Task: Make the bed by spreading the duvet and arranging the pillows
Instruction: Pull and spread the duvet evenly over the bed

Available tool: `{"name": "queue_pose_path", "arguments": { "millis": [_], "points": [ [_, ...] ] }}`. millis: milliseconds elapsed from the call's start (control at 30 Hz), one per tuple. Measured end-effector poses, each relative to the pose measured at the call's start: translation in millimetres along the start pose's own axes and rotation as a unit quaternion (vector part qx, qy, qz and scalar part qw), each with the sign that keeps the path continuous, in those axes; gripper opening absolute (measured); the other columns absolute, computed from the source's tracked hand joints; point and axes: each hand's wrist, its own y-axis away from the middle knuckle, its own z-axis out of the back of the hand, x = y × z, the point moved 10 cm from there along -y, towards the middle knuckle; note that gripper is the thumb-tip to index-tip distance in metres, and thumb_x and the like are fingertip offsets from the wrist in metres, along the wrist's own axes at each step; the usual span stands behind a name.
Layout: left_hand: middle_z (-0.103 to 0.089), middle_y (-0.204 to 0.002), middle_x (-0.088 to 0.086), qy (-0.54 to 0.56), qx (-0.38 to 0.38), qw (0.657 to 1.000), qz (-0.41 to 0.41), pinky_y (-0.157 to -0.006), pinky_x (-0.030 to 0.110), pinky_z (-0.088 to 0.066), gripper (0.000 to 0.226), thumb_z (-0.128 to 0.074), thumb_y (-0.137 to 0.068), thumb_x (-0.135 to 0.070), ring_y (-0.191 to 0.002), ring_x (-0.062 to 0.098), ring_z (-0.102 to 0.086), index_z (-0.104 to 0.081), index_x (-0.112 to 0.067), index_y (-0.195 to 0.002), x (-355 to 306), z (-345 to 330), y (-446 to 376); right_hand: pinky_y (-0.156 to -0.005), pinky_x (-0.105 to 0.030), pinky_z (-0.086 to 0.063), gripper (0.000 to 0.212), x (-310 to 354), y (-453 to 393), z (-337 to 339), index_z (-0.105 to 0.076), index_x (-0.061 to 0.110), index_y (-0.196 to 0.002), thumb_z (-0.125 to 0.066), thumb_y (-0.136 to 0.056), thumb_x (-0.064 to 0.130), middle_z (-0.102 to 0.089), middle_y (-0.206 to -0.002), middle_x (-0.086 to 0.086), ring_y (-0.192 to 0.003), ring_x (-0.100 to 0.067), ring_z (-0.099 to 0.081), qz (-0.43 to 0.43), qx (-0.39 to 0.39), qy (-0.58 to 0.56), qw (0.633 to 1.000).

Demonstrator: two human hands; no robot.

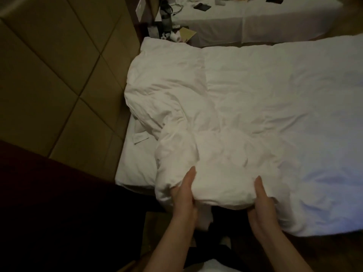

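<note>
The white duvet [245,99] lay over most of the bed, but its near corner was bunched up in a lump. The step looked like spreading the duvet. The left hand [185,195] and right hand [261,199] each held that lump, thumbs on top and fingers curled under it. Next, the lump would likely need pulling flat toward the padded headboard [59,75].
</note>
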Motion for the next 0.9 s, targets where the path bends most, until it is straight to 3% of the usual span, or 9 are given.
{"name": "queue_pose_path", "arguments": {
  "millis": [67,167,233,333,533,600,700,767,900],
  "points": [
    [-0.069,-0.122,-0.009,-0.049,0.005,0.996,-0.075,-0.097,0.03,-0.051,0.07,-0.091,-0.068,-0.029,-0.111,0.01,-0.066,-0.062,-0.018,-0.131,-9,12,-3,-0.105,-0.03,-0.041,0.061,-10,2,11,-0.045,0.032,-0.145,-0.061,-0.091,0.055,-0.054,-0.139,0.021,-0.125,-0.003,-0.054,0.005,0.009,0.027,1.0],
    [-0.071,-0.119,0.0,-0.101,-0.115,0.988,-0.02,-0.097,0.04,-0.054,0.088,-0.098,-0.044,-0.038,-0.103,0.02,-0.069,-0.067,-0.011,-0.121,17,63,-8,-0.109,-0.044,-0.042,0.089,-84,20,31,-0.051,0.028,-0.14,-0.079,-0.066,0.067,-0.056,-0.141,0.008,-0.125,-0.015,-0.056,-0.149,0.042,0.087,0.984],
    [-0.066,-0.118,0.011,-0.056,-0.166,0.982,0.067,-0.092,0.044,-0.055,0.07,-0.093,-0.06,-0.02,-0.098,0.029,-0.065,-0.061,-0.005,-0.121,41,81,8,-0.094,-0.049,-0.053,0.097,-130,53,25,-0.057,0.011,-0.131,-0.085,-0.054,0.061,-0.063,-0.13,-0.015,-0.109,-0.029,-0.062,-0.305,0.064,0.033,0.95],
    [-0.065,-0.113,0.01,-0.095,-0.167,0.979,0.062,-0.083,0.04,-0.056,0.05,-0.078,-0.08,-0.003,-0.097,0.031,-0.064,-0.056,-0.006,-0.125,49,84,21,-0.102,-0.052,-0.048,0.063,-152,83,-23,-0.061,0.01,-0.122,-0.074,-0.078,0.053,-0.07,-0.114,-0.018,-0.11,-0.035,-0.063,-0.394,0.064,-0.054,0.915],
    [-0.071,-0.119,0.016,0.108,-0.003,0.986,0.127,-0.096,0.047,-0.055,0.062,-0.075,-0.084,-0.044,-0.11,0.032,-0.068,-0.06,-0.012,-0.134,36,64,7,-0.08,-0.041,-0.058,0.072,-130,84,-108,-0.06,0.009,-0.129,-0.084,-0.072,0.046,-0.072,-0.112,-0.017,-0.102,-0.034,-0.069,-0.342,0.083,-0.052,0.935],
    [-0.066,-0.125,0.024,0.212,0.018,0.944,0.252,-0.093,0.055,-0.054,0.074,-0.072,-0.082,-0.058,-0.115,0.039,-0.063,-0.06,-0.008,-0.134,56,60,3,-0.066,-0.039,-0.059,0.06,-118,79,-119,-0.06,0.003,-0.124,-0.064,-0.089,0.052,-0.072,-0.107,-0.02,-0.094,-0.034,-0.069,-0.345,0.103,-0.058,0.931],
    [-0.052,-0.139,0.031,0.277,0.099,0.874,0.386,-0.106,0.07,-0.033,0.1,-0.065,-0.07,-0.079,-0.13,0.052,-0.046,-0.055,-0.007,-0.138,83,37,14,-0.064,-0.044,-0.059,0.079,-97,74,-139,-0.044,-0.002,-0.138,-0.047,-0.093,0.062,-0.063,-0.115,-0.031,-0.089,-0.041,-0.071,-0.374,0.149,-0.064,0.913],
    [-0.054,-0.139,0.028,0.311,0.11,0.879,0.345,-0.112,0.063,-0.032,0.086,-0.061,-0.08,-0.07,-0.131,0.049,-0.046,-0.055,-0.009,-0.14,71,24,7,-0.079,-0.04,-0.059,0.068,-67,70,-153,-0.042,0.0,-0.14,-0.043,-0.098,0.053,-0.067,-0.113,-0.029,-0.097,-0.037,-0.071,-0.301,0.201,-0.081,0.929],
    [-0.068,-0.115,0.015,0.273,0.064,0.945,0.171,-0.101,0.051,-0.045,0.055,-0.055,-0.094,-0.046,-0.107,0.036,-0.061,-0.057,-0.013,-0.138,-24,20,-37,-0.065,-0.026,-0.059,0.042,-26,58,-121,-0.055,0.007,-0.124,-0.044,-0.102,0.041,-0.075,-0.091,-0.006,-0.081,-0.022,-0.073,-0.196,0.113,-0.052,0.973]
  ]
}}
